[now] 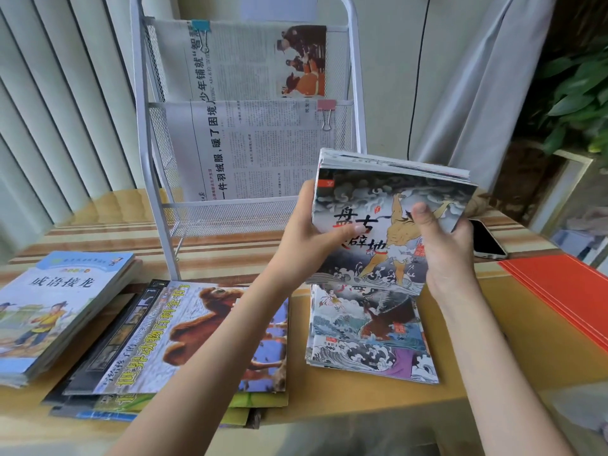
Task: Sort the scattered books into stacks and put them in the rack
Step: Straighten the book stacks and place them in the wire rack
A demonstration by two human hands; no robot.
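Both my hands hold a thick stack of thin picture books upright above the table, its grey cloud-and-giant cover facing me. My left hand grips its left edge and my right hand grips its right side, thumb on the cover. Below it lie a few similar wave-patterned books. A stack with a bear cover lies at the centre left, and a stack of light blue books at the far left. The white wire rack stands behind, with clipped newspapers in its upper tiers.
A phone lies on the striped tablecloth right of the held stack. An orange folder sits at the table's right edge. Vertical blinds hang at the left, a curtain and a green plant at the right.
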